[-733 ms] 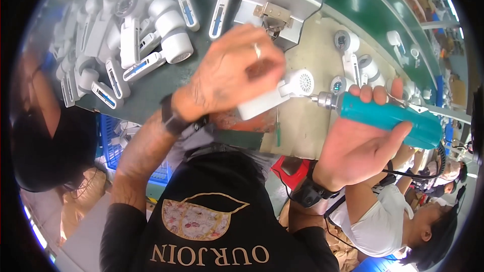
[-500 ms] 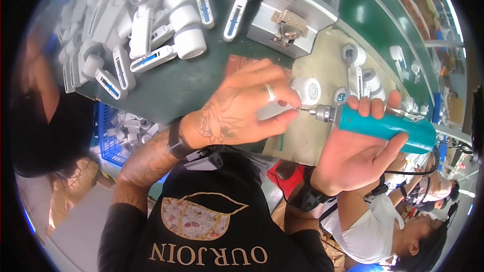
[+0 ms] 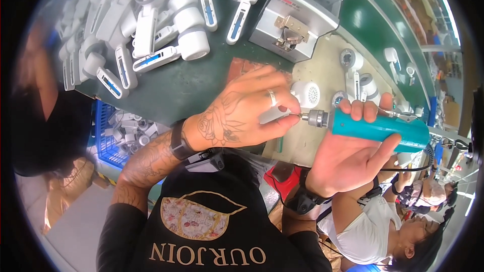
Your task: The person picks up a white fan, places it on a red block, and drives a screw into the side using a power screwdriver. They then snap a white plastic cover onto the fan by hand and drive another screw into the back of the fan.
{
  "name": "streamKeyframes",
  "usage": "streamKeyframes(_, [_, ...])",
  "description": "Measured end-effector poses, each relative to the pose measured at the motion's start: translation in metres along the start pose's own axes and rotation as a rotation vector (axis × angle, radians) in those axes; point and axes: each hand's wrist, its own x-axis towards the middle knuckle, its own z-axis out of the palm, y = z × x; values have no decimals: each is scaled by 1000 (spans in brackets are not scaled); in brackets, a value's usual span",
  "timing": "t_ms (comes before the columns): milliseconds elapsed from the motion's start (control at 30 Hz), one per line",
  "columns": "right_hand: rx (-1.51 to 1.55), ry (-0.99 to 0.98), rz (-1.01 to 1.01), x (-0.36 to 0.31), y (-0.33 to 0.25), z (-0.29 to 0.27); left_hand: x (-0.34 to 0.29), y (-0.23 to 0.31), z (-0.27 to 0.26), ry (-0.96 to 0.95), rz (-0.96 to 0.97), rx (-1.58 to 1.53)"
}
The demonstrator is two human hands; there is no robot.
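A teal electric screwdriver (image 3: 375,132) lies across the palm of my right hand (image 3: 348,163), fingers wrapped over its body and thumb along its lower side. Its metal chuck (image 3: 317,118) and thin bit point left. At the bit's tip, my left hand (image 3: 242,111) pinches thumb and forefinger together; whatever small piece sits between them is hidden. Just beyond the fingertips is a white round fan head (image 3: 306,94) with a perforated face, over the beige mat (image 3: 297,146).
White handheld fans (image 3: 146,30) are heaped at the far left. A grey metal machine (image 3: 297,15) stands at the back. More fan parts (image 3: 355,70) lie right of it. A blue crate (image 3: 108,138) of white parts sits lower left. A co-worker (image 3: 368,226) is at the right.
The screwdriver and my right hand have shifted slightly left, bringing the chuck closer to my left fingertips. My left hand keeps its pinch, nearly in place.
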Motion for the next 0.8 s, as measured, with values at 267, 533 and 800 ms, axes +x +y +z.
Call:
streamKeyframes(267, [21, -7, 2, -1, 0, 2, -1, 3, 1, -4, -22, -39])
streamKeyframes(533, [-9, 41, -4, -4, 3, 4, -6, -1, 1, 20, 58, -18])
streamKeyframes(800, [-4, 35, -51, -5, 2, 6, -8, 6, 3, -25, -100, -162])
